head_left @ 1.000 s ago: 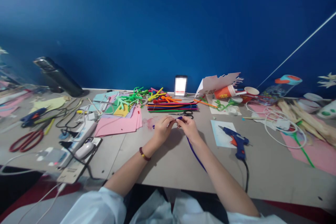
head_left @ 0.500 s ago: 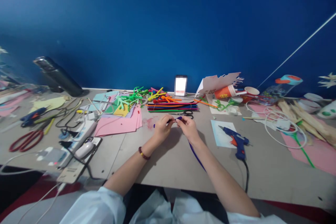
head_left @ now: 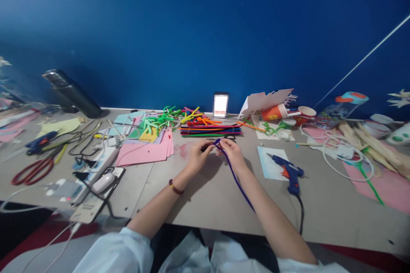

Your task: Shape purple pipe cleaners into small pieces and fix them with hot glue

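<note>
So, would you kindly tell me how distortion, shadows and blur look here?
In the head view, the wide lens bows the table edge; the left hand and right hand cast a soft shadow; one upright rectangle at the back is pixelated.

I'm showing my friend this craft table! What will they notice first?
First comes the purple pipe cleaner, pinched by the left hand and right hand in the middle of the table. Just behind lies a bright stack of pipe cleaners, and to the right sits a blue glue gun.
</note>
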Available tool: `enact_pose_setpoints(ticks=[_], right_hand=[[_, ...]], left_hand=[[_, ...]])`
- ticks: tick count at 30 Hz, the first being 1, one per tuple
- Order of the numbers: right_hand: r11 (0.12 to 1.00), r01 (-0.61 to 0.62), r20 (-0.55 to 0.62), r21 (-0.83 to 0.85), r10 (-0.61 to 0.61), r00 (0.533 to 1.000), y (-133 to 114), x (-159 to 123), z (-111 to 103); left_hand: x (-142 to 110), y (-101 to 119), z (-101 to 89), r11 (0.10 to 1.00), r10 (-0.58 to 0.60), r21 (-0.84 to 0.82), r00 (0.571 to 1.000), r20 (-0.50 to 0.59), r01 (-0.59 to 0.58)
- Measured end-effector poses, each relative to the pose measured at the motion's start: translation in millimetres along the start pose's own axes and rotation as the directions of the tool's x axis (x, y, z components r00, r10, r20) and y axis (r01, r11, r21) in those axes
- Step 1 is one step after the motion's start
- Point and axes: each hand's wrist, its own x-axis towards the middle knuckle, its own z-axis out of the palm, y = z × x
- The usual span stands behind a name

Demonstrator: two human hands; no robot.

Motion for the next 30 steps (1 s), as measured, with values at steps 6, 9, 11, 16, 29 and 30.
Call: enact_pose_setpoints(ticks=[6, 9, 11, 16, 29, 30], right_hand=[[0.998, -0.037, 0.056, 0.047, 0.034, 0.998, -0.7, 0.2, -1.8], [0.999, -0.025, 0.076, 0.044, 0.022, 0.997, -1.2, -0.6, -1.9], [0.998, -0.022, 0.095, 0.054, 0.017, 0.995, -1.9, -1.8, -1.0], [0.997, -0.046, 0.148, 0.055, 0.037, 0.988, -4.7, -7.2, 4.5], [0.990, -0.143, 0.215, 0.009, 0.138, 0.967, -1.8, -13.2, 10.0], [0.992, -0.125, 0.222, 0.007, 0.120, 0.968, -0.2, -13.9, 11.8]], left_hand=[[4.3, -3.9, 1.9, 0.919, -0.206, -0.304, 0.963, 0.172, 0.250], [4.4, -4.2, 2.4, 0.916, -0.189, -0.320, 0.964, 0.189, 0.243], [3.6, -3.3, 2.5, 0.946, -0.147, -0.268, 0.978, 0.149, 0.183], [1.0, 1.5, -1.3, 0.986, 0.136, 0.103, 0.990, -0.019, -0.134], [-2.9, -7.5, -5.1, 0.805, 0.379, 0.489, 0.925, 0.013, -0.337], [-2.3, -7.3, -6.2, 0.807, 0.361, 0.501, 0.933, -0.002, -0.311]])
